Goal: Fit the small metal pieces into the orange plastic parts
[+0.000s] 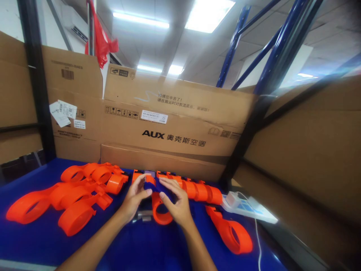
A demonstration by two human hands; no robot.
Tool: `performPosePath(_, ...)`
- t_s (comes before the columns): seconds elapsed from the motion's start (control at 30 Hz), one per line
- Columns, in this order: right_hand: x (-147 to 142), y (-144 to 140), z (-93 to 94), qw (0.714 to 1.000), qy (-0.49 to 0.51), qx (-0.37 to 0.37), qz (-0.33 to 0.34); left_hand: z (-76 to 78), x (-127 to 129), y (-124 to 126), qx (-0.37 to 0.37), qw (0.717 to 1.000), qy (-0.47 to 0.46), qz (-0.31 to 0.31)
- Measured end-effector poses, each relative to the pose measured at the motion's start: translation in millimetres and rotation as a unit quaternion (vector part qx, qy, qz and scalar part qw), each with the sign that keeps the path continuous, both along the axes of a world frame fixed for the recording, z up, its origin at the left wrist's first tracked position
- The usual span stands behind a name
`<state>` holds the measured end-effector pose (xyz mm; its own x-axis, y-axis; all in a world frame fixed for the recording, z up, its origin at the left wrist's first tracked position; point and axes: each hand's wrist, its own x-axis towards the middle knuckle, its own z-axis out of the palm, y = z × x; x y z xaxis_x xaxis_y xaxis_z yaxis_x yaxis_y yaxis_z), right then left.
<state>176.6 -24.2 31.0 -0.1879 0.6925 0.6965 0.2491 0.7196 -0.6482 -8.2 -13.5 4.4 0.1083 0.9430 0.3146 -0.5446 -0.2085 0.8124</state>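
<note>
While both hands are busy with one small piece, the grip looks light: left hand [135, 196] pinching its orange side between thumb and fingers, right hand [177, 199] with fingers over the blue side and thumb toward the body. Small orange-and-blue piece [156, 184] sits between them, raised above the tabletop [146, 248]. Exact contact partly hidden by fingers.

Judgement on handling: keep the left side steady as anchor, let the right press evenly, wrists level, thumbs off the edges. Twisting could make it slip.

Surroundings: orange ring [163, 218] just below the hands, nearest thing in the way; cannot tell whether it joins the held piece. Small metal pieces [144, 216] beside it, blurred. Left of the hands, a pile of orange loops [76, 195]. Beyond and to their right, a row of orange rings [199, 191]; nearer on the right, a single loop [239, 237]. Farther right, power strip [244, 207] and white cable [257, 237], a possible snag for the right forearm. Cardboard [175, 131] walls off the far side.
</note>
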Motion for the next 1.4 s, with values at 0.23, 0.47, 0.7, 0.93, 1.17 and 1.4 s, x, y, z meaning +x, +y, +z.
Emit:
performPosePath(0.23, 1, 3, -2.0, 1.000, -0.014, 0.015, -0.004, -0.1, 0, 1, 0.019, 1.000, 0.000, -0.004)
performPosePath(0.47, 2, 4, -6.5, 1.000, -0.012, 0.006, 0.010, -2.6, -1, 3, 0.053, 0.999, -0.004, -0.005)
performPosePath(0.7, 7, 4, -6.0, 0.998, -0.054, -0.024, 0.001, -4.3, -4, 3, 0.078, 0.997, -0.012, -0.024)
performPosePath(0.93, 9, 3, -7.7, 0.985, -0.142, 0.060, -0.078, -8.0, -7, 4, 0.097, 0.995, -0.006, -0.037)
performPosePath(1.17, 10, 7, -12.0, 0.942, -0.228, 0.177, -0.170, -8.0, -4, 12, 0.128, 0.984, 0.095, 0.082)
performPosePath(1.4, 9, 9, -15.5, 0.930, -0.254, 0.204, -0.170, -12.2, -5, 16, 0.124, 0.969, 0.146, 0.154)
